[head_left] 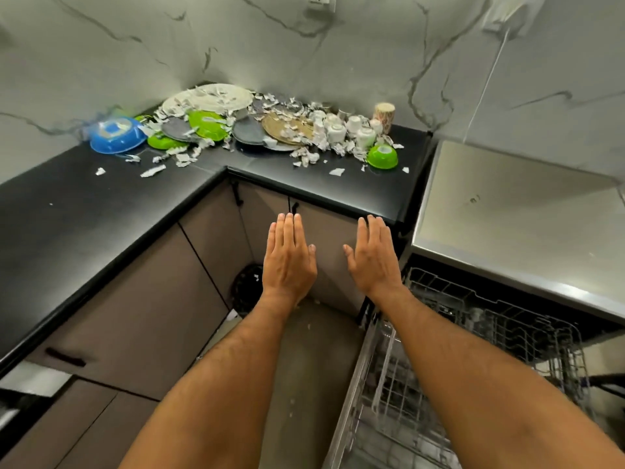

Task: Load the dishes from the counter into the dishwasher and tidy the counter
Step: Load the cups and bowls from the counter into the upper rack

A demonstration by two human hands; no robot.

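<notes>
My left hand [289, 258] and my right hand [373, 257] are held out flat, palms down, fingers straight, in front of the cabinet doors and holding nothing. In the far corner of the black counter [77, 211] dishes lie in a pile: a blue bowl [115, 137], green bowls [204, 125] [383, 157], grey plates [248, 132], a large white plate [220, 96], a woven mat [287, 128], white cups [338, 130] and a patterned cup [384, 115]. Torn paper scraps [306, 157] are strewn over them. The dishwasher rack [473, 350] is pulled out at the lower right.
A steel worktop [507, 231] sits above the dishwasher on the right. Brown cabinet doors [135, 316] run under the counter. A dark round bin [247, 289] stands on the floor in the corner, below my left hand. Paper bits dot the floor.
</notes>
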